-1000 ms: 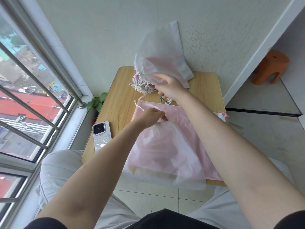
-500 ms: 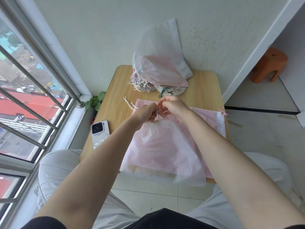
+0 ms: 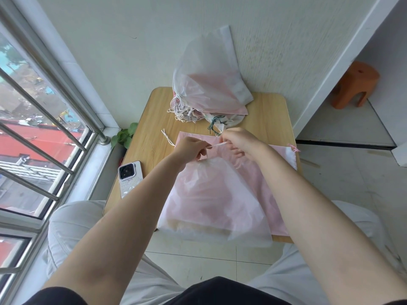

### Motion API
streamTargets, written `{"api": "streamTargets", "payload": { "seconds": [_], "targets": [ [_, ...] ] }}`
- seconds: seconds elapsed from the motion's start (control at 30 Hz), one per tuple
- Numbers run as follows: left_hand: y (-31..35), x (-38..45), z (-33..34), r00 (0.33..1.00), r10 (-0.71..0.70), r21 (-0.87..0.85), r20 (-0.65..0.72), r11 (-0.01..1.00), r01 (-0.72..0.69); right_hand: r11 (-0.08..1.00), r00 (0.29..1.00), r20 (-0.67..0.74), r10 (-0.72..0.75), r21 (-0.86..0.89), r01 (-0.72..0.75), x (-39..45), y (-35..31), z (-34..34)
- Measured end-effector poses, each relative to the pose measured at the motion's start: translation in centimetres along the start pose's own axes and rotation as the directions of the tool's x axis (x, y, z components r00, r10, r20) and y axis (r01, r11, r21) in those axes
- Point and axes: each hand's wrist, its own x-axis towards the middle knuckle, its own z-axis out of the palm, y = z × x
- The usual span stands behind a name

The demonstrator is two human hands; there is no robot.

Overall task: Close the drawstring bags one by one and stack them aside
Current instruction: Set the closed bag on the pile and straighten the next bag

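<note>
Head view: translucent crinkly drawstring bag (image 3: 211, 194)

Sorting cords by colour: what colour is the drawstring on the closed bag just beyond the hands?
Dark green drawstring, clearest in the head view.

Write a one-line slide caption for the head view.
Left hand and right hand pull a white drawstring cord taut above a translucent pink bag.
</note>
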Motion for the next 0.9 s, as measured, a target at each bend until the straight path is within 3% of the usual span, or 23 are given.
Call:
{"api": "streamTargets", "payload": {
  "seconds": [0.1, 0.17, 0.27, 0.37, 0.47, 0.6, 0.73, 0.9],
  "targets": [
    [-0.3, 0.2, 0.0, 1.0, 0.005, -0.047, -0.024, 0.999, -0.006, 0.962, 0.994, -0.106, 0.013, -0.27, -0.042, 0.0, -0.1, -1.8],
    [-0.4, 0.3, 0.0, 1.0, 0.016, -0.025, -0.015, 1.0, -0.016, 0.906, 0.998, -0.028, 0.061, -0.417, -0.067, -0.1, -0.3, -1.9],
    [-0.1, 0.1, 0.2, 0.998, 0.045, 0.013, 0.036, 0.999, -0.045, 0.938, 0.982, 0.118, 0.145, -0.331, -0.099, -0.3, -1.0, -0.6],
    [0.2, -0.2, 0.2, 0.996, 0.06, 0.03, 0.071, 0.998, -0.062, 0.941, 0.982, 0.169, 0.08, -0.337, -0.019, -0.6, -1.4, 0.5],
    [0.3, -0.3, -0.1, 0.998, 0.052, 0.021, 0.048, 0.998, -0.053, 0.901, 0.989, 0.146, 0.009, -0.43, 0.055, -0.6, -1.2, 0.7],
    [-0.1, 0.0, -0.7, 1.0, 0.001, -0.066, 0.026, 0.998, 0.001, 0.907, 0.99, 0.123, -0.062, -0.406, 0.107, -0.8, -1.4, 0.7],
    [-0.3, 0.1, -0.9, 0.995, 0.018, -0.14, 0.095, 0.99, -0.004, 0.902, 0.98, 0.194, -0.033, -0.417, 0.113, -1.4, -1.9, 1.2],
    [-0.2, -0.2, -1.4, 0.991, 0.02, -0.167, 0.133, 0.986, 0.002, 0.91, 0.991, 0.128, -0.03, -0.406, 0.08, -1.3, -1.5, 2.1]
  ]
}}
